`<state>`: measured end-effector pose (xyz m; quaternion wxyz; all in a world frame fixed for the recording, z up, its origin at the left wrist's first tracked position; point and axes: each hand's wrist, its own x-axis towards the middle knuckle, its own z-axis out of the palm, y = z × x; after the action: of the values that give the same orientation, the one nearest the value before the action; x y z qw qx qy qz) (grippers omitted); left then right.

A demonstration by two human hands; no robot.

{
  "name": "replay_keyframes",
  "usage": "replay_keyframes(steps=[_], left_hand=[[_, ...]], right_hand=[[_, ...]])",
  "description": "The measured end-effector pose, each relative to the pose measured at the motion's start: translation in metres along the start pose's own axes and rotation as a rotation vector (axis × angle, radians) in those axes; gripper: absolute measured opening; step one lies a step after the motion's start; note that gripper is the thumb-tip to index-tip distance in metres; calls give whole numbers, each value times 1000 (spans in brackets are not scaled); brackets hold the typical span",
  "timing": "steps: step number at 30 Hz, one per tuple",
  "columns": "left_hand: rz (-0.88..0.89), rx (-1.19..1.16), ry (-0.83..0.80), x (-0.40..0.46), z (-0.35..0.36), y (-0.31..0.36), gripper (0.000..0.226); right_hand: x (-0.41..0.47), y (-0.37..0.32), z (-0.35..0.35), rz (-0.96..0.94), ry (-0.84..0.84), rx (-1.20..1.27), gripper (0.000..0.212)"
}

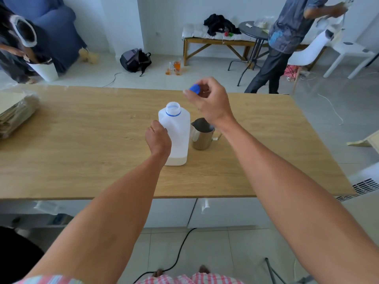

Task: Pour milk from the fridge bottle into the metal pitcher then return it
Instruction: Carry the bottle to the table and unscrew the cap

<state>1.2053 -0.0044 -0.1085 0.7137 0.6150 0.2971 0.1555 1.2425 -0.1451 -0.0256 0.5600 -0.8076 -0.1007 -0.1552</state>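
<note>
My left hand (158,139) curls round the milk bottle (176,136), upright at the middle of the worktop (82,152), its mouth uncapped. The metal pitcher (202,134) stands touching it, or nearly, at three o'clock. Farther off, at one o'clock, my right hand (207,99) pinches the blue cap (194,88) in the air.

The left hand (159,140) holds the open milk bottle (176,136) on the counter (82,140), just beside the metal pitcher (202,136), while the right hand (209,101) pinches the blue cap (194,88).
</note>
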Motion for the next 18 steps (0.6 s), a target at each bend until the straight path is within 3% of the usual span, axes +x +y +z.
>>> replay_keyframes(steps=[5, 8, 13, 18], left_hand=[[-6, 10, -4, 3, 1, -3, 35], [-8, 16, -3, 4, 1, -5, 36], [-3, 21, -12, 6, 1, -8, 33], [29, 33, -20, 8, 2, -11, 30]], right_hand=[[-52, 61, -1, 269, 75, 61, 37], [-84, 93, 5, 370, 85, -30, 39], [-121, 142, 17, 479, -11, -177, 32], [-133, 170, 30, 505, -94, -363, 46]])
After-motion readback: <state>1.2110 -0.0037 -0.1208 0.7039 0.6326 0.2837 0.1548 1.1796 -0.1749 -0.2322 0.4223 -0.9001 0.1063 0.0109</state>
